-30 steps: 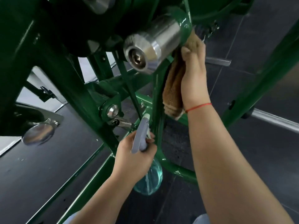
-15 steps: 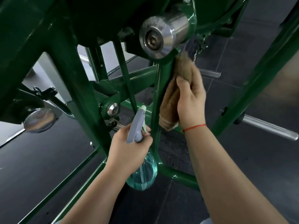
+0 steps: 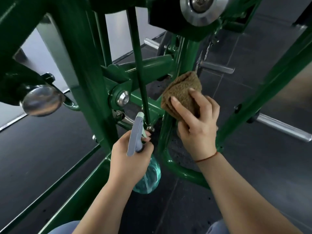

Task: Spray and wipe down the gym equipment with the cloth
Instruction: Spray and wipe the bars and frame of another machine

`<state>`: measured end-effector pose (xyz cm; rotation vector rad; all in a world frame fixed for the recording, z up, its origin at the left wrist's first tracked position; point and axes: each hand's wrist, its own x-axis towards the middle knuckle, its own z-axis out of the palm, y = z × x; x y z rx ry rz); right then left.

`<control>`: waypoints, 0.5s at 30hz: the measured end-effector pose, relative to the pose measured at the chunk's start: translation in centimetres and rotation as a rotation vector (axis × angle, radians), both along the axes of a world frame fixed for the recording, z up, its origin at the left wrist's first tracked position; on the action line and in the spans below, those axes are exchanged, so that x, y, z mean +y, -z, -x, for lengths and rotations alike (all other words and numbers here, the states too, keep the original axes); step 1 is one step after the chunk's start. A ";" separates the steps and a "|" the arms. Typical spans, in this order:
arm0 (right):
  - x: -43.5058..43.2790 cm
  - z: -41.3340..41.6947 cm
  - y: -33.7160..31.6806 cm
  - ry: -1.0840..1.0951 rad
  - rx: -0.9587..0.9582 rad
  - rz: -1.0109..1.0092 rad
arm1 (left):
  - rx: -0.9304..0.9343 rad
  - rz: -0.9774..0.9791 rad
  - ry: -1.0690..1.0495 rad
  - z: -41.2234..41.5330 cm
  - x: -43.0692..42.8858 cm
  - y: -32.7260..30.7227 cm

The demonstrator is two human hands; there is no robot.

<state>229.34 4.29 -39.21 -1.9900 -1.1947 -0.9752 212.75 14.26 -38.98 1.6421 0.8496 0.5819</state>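
A green steel gym machine [image 3: 84,92] fills the view. My right hand [image 3: 197,122] presses a folded brown cloth [image 3: 183,91] against an upright green tube [image 3: 164,132] at mid height. My left hand [image 3: 128,159] grips a spray bottle [image 3: 146,178] with a clear teal body and a grey-blue trigger head [image 3: 135,135], held low beside the same tube, nozzle pointing up toward the frame. A red string circles my right wrist.
A chrome weight peg [image 3: 199,9] juts out overhead. More chrome pegs [image 3: 282,127] stick out at the right, and a round chrome knob [image 3: 41,101] at the left. Dark rubber floor [image 3: 253,166] lies below. Green bars cross on both sides.
My right hand slid the cloth down the upright tube from just under the chrome peg to mid height. The view dropped and closed in. The left hand kept the bottle in place.
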 end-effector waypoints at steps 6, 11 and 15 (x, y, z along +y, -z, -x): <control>1.8 -0.1 -6.9 0.086 -0.130 -0.059 | 0.052 -0.060 0.096 0.3 -0.7 1.0; 4.4 0.6 -7.4 0.184 -0.130 0.036 | 0.099 -0.007 0.131 0.6 -0.5 1.6; 3.5 1.2 -2.9 0.171 -0.231 0.220 | 0.125 0.020 0.153 0.8 0.0 1.8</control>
